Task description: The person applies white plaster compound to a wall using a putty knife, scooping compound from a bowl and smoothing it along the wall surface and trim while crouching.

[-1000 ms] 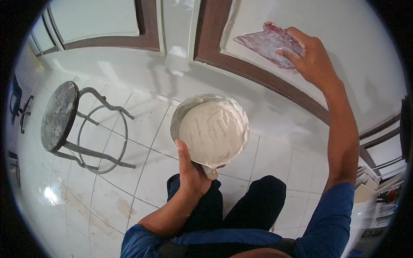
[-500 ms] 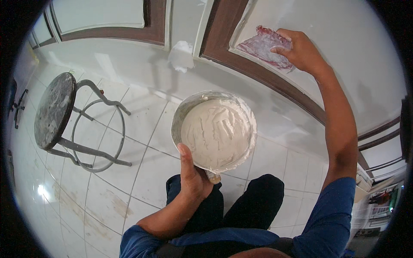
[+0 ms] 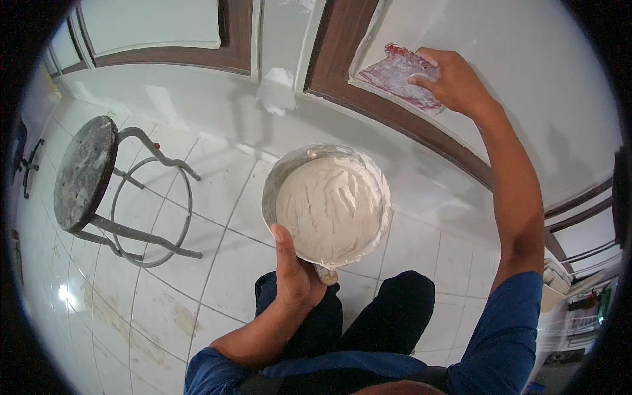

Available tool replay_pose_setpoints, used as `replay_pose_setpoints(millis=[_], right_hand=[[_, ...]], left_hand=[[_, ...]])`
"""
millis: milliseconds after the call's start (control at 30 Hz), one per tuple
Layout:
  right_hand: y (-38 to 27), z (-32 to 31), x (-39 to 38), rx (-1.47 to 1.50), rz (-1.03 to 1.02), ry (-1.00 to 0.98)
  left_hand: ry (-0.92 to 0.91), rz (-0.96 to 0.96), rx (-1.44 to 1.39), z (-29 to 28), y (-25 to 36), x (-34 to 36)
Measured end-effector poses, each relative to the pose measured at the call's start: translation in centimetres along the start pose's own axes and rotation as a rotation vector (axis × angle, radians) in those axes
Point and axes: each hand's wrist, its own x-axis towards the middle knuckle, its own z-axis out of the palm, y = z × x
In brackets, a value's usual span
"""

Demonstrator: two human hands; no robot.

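Note:
My left hand [image 3: 296,280] supports a round metal pan [image 3: 268,197] from its near left side, thumb against the outer wall and fingers hidden underneath. Thick off-white putty [image 3: 326,207] fills much of it, ridged on top and smeared around the rim. A short putty-crusted handle [image 3: 326,274] sticks out beside the hand. At the upper right, my right hand [image 3: 454,82] pinches a red putty spreader [image 3: 401,78] coated in white. The spreader lies against the pale panel [image 3: 513,85], at its lower left corner just above the brown wooden trim [image 3: 395,112].
A round stool [image 3: 85,174] with a stained dark seat and grey metal legs stands at the left on white floor tiles [image 3: 217,276]. A white patch [image 3: 276,91] marks the wall between two brown-framed panels. My knees [image 3: 395,303] are below the pan.
My right hand and the spreader have shifted slightly left, toward the panel's corner. The left hand still holds the pan in nearly the same place.

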Motion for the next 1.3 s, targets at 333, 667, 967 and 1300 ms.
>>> replay_pose_setpoints(millis=[333,667,967,1300], right_hand=[[-0.5,0.8,0.2,-0.081,-0.015,0.057],[-0.7,-2.2,0.7,-0.155,0.037,0.243],[1.4,-8.2,2.8,-0.252,-0.105,0.411],[-3.0,-16.2,0.7,-0.038,0.346,0.971]], left_hand=[[-0.037,-0.034,0.017,-0.6,0.3,-0.3],[-0.003,-0.016,0.019,0.0,0.0,-0.2],[0.003,-0.055,0.056,0.0,-0.3,0.2],[0.061,-0.018,0.033,0.4,-0.4,0.2]])
